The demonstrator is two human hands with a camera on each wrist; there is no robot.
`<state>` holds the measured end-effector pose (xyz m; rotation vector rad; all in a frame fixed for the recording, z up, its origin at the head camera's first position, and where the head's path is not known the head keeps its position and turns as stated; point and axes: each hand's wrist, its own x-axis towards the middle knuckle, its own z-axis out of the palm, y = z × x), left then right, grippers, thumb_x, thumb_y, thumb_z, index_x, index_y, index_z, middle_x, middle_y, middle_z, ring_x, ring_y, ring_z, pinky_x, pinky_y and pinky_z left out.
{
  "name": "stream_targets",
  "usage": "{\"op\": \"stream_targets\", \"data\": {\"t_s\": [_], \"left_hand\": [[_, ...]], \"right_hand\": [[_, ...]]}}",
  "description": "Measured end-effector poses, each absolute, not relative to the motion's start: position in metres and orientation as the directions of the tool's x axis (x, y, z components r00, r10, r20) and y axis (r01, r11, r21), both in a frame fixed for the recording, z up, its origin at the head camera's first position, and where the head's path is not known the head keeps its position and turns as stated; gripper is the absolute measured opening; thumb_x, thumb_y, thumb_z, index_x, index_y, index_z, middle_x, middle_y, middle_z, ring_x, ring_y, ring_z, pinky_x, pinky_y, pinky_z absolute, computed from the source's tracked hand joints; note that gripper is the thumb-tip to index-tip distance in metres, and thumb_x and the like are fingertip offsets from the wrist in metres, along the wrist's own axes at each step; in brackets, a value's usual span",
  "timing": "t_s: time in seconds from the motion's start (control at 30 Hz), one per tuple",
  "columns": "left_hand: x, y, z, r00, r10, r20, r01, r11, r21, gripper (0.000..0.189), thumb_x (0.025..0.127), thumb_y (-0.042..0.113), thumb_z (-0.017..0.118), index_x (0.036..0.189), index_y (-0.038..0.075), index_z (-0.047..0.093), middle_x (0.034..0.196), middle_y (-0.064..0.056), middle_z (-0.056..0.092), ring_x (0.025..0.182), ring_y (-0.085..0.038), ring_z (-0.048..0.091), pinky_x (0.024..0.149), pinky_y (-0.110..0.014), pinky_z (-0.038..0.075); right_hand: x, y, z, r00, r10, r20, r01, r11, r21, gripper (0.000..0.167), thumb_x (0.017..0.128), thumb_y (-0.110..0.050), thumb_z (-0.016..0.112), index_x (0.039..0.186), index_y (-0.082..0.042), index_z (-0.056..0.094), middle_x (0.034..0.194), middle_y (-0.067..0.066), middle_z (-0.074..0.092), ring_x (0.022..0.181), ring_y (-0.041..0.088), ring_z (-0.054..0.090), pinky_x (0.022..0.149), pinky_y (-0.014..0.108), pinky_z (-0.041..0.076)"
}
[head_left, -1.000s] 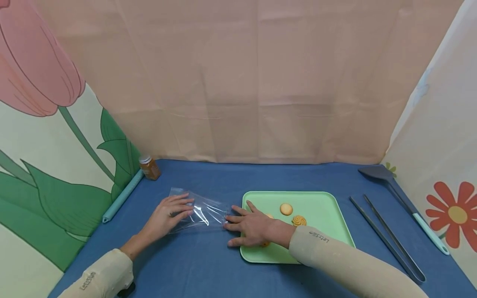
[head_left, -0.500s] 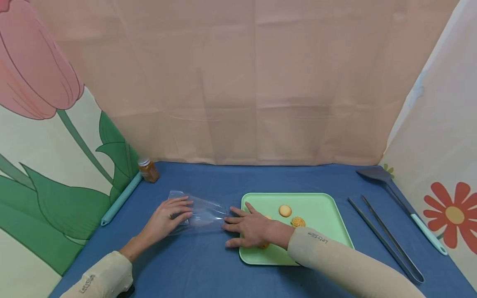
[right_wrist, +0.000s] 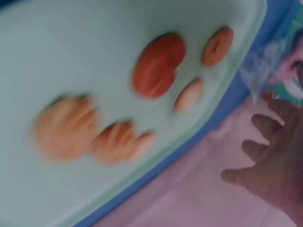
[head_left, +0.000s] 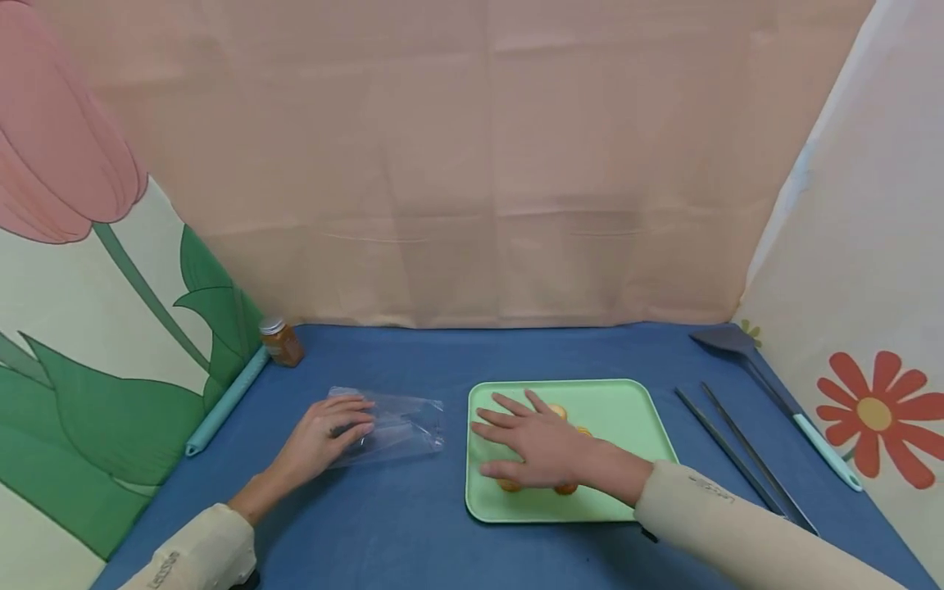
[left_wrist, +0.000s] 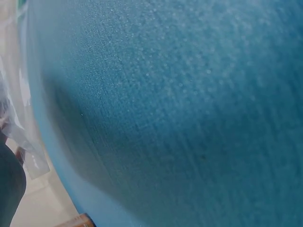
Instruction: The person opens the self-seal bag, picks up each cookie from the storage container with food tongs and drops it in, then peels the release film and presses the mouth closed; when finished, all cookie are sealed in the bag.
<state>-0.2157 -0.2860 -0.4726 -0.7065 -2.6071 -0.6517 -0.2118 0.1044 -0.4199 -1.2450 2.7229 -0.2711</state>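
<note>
A clear plastic bag [head_left: 409,426] lies flat on the blue cloth, left of the middle in the head view. My left hand [head_left: 320,434] rests on its left end, fingers extended over the film. The bag's film [left_wrist: 21,127] also shows at the left edge of the left wrist view. My right hand [head_left: 542,447], fingers spread and holding nothing, is over a light green tray [head_left: 630,401]. Cookies peek out around that hand, one round cookie [head_left: 509,485] below the thumb. The right wrist view shows several, including a reddish-brown cookie [right_wrist: 158,66] and a blurred swirled cookie [right_wrist: 66,127].
Metal tongs [head_left: 745,459] and a dark spatula [head_left: 737,344] with a pale handle lie right of the tray. At the back left stands a small lidded jar [head_left: 282,342], beside a teal roll [head_left: 229,401]. A beige backdrop [head_left: 472,164] hangs behind the table.
My right hand has left the bag's right end and moved right over the tray, now covering more cookies. My left hand has stayed on the bag. The head view has shifted slightly.
</note>
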Motion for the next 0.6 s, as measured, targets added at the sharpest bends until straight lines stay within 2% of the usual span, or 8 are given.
{"op": "stream_targets", "data": {"t_s": [0.3, 0.43, 0.6], "left_hand": [[-0.218, -0.294, -0.476, -0.781, 0.389, 0.489, 0.572, 0.761, 0.308, 0.021, 0.088, 0.018, 0.078, 0.109, 0.02, 0.078, 0.116, 0.004, 0.074, 0.113, -0.022, 0.065, 0.093, -0.052, 0.051], [-0.219, -0.293, -0.477, -0.79, 0.385, 0.478, 0.562, 0.766, 0.313, 0.02, 0.089, 0.02, 0.077, 0.108, 0.023, 0.078, 0.115, 0.006, 0.074, 0.113, -0.021, 0.064, 0.095, -0.056, 0.047], [-0.221, -0.288, -0.478, -0.801, 0.387, 0.457, 0.558, 0.761, 0.332, 0.019, 0.09, 0.021, 0.076, 0.108, 0.025, 0.078, 0.115, 0.007, 0.074, 0.113, -0.021, 0.064, 0.096, -0.058, 0.045]], "right_hand": [[-0.195, 0.229, -0.41, -0.864, -0.464, 0.196, -0.492, 0.861, -0.129, 0.067, 0.097, -0.051, 0.061, 0.15, -0.013, 0.049, 0.154, 0.014, 0.047, 0.144, 0.043, 0.038, 0.108, 0.07, 0.033], [-0.186, 0.283, -0.417, -0.933, -0.311, 0.181, -0.333, 0.936, -0.112, 0.072, 0.093, -0.047, 0.068, 0.149, -0.007, 0.049, 0.151, 0.023, 0.048, 0.138, 0.051, 0.04, 0.104, 0.071, 0.035], [-0.173, 0.331, -0.435, -0.986, -0.137, 0.092, -0.147, 0.983, -0.11, 0.085, 0.089, -0.054, 0.069, 0.148, 0.002, 0.045, 0.148, 0.033, 0.043, 0.134, 0.058, 0.036, 0.104, 0.075, 0.029]]}}
